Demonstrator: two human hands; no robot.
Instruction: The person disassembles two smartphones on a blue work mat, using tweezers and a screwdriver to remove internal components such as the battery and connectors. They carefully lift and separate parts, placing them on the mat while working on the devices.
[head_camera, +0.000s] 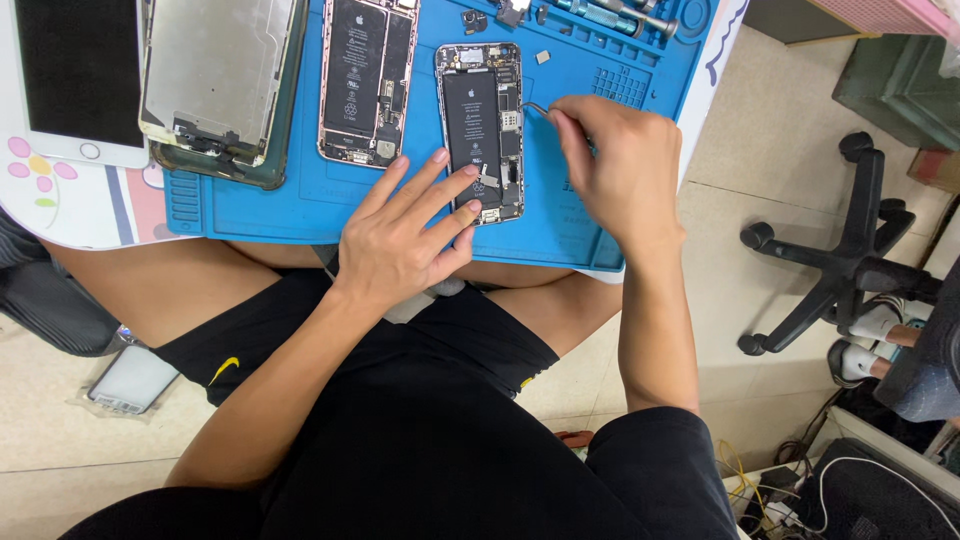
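Your left hand (400, 245) lies flat on the lower end of the opened phone (481, 130), fingers spread wide and pressing down on it rather than gripping. Your right hand (625, 170) has its fingers pinched narrow around the tweezers (537, 107), whose tips reach the phone's right edge at about 3 o'clock of the battery (471, 122).

The phone sits on the blue mat (560, 215) on the desk, near the mat's front edge. Its long axis runs from 12 to 6 o'clock, camera end pointing away from you toward 12.

The work looks part done: the screen is already off and the battery and boards lie bare, but the battery is still seated and the small parts along the right side are still in place. A second opened phone (366, 80) lies just beside it at 9 o'clock, and further at 9 o'clock a lifted-off screen back (215, 75) and a white tablet (75, 80). Loose small parts and a screwdriver (610, 16) rest at 12 o'clock.
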